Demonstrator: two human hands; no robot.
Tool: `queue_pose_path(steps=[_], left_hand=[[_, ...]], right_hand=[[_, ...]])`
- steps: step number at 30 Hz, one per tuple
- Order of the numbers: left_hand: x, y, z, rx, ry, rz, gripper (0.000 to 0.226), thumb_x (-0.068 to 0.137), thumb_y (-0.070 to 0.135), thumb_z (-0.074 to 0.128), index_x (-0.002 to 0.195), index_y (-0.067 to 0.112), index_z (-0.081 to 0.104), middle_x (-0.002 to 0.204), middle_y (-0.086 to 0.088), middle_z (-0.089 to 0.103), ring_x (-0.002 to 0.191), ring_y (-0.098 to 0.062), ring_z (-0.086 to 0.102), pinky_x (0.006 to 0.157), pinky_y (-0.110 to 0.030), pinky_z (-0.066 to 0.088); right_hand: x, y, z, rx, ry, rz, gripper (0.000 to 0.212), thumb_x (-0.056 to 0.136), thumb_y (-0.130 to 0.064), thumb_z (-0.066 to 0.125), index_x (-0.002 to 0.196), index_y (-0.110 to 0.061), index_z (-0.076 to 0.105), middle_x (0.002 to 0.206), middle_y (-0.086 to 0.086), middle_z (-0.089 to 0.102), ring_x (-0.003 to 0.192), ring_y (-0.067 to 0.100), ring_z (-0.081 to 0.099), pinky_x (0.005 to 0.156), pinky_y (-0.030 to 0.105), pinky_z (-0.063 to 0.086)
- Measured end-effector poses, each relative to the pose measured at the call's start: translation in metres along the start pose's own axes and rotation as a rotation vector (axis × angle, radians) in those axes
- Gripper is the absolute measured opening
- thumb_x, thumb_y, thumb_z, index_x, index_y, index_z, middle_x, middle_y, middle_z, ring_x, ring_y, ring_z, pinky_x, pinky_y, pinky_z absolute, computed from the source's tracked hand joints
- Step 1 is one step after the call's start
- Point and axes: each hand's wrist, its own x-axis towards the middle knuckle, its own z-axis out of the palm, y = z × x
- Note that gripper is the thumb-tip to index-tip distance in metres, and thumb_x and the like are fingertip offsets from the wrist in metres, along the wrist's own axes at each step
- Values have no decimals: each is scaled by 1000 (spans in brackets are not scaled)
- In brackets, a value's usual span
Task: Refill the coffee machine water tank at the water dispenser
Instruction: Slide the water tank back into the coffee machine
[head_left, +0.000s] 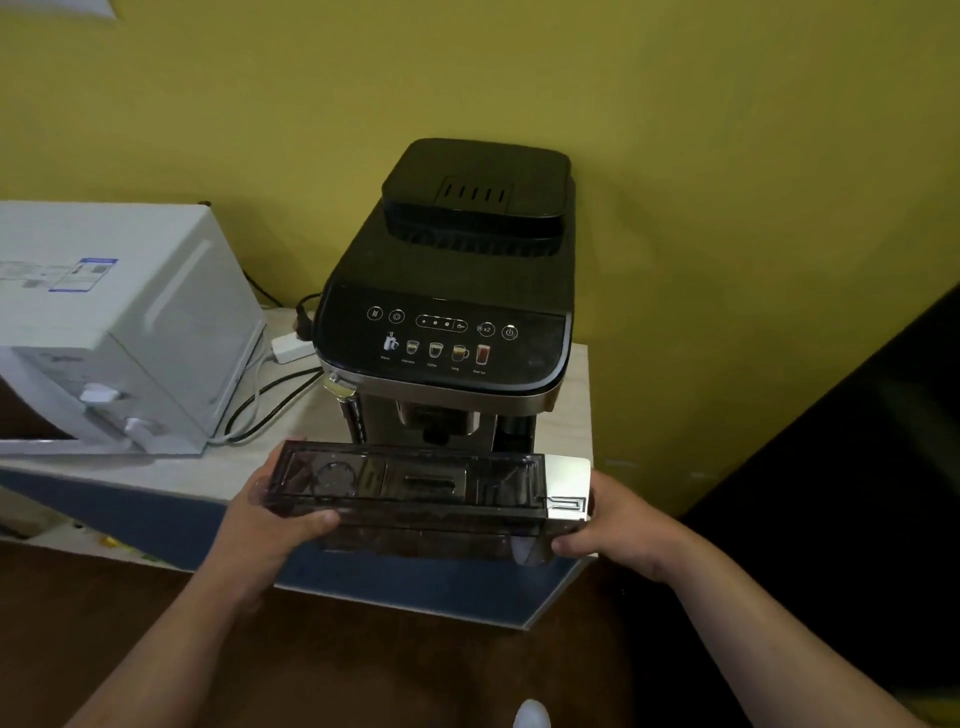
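Note:
A black coffee machine (457, 291) stands on a pale counter (218, 467) against the yellow wall. In front of it I hold its dark see-through water tank (415, 499) level and crosswise, with its silver end panel at the right. My left hand (260, 525) grips the tank's left end, thumb along the front edge. My right hand (618, 530) grips the right end under the silver panel. A white water dispenser (119, 322) sits on the counter at the left, its two taps facing lower left.
A white power strip (291, 347) and several black and white cables lie between the dispenser and the coffee machine. The counter's blue front edge (405, 582) runs below the tank. A dark panel (857, 467) fills the right side. Brown floor is below.

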Motion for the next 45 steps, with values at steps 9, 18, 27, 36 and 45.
queue_pose_path(steps=[9, 18, 27, 36, 45], left_hand=[[16, 9, -25, 7, -218, -10, 81, 62, -8, 78, 123, 39, 55, 118, -7, 67, 113, -24, 61, 100, -52, 47], [9, 7, -9, 130, -416, 40, 58, 66, 19, 87, 118, 12, 61, 108, -5, 72, 103, -20, 67, 86, -32, 51], [-17, 17, 46, 49, -588, 50, 57, 78, 9, 77, 130, 17, 56, 131, -2, 63, 121, -16, 59, 103, -39, 46], [-100, 48, 86, 602, -523, 814, 70, 90, 33, 61, 150, 34, 25, 155, 17, 19, 147, -5, 10, 117, -35, 16], [-58, 63, 132, 1162, -922, 1171, 68, 90, 66, 15, 152, 40, 8, 163, 10, 4, 150, -11, -7, 121, -48, -9]], right_hand=[[-70, -9, 62, 87, 228, 53, 72, 65, 11, 80, 121, -29, 58, 110, -1, 73, 102, 7, 68, 84, 24, 56], [-155, 6, 135, 99, 559, 141, 70, 64, 4, 84, 114, -37, 57, 108, -8, 69, 99, -4, 64, 71, 12, 52], [-214, 29, 180, 190, 830, 215, 75, 57, 4, 88, 107, -40, 52, 105, -14, 64, 102, 4, 58, 74, 11, 42], [-219, 32, 201, 326, 990, 263, 72, 60, 9, 85, 118, -24, 56, 93, -16, 60, 102, 14, 61, 84, 26, 48], [-188, 11, 221, 433, 1119, 246, 68, 64, 5, 85, 109, -33, 51, 90, -19, 56, 97, 8, 55, 67, 10, 39]])
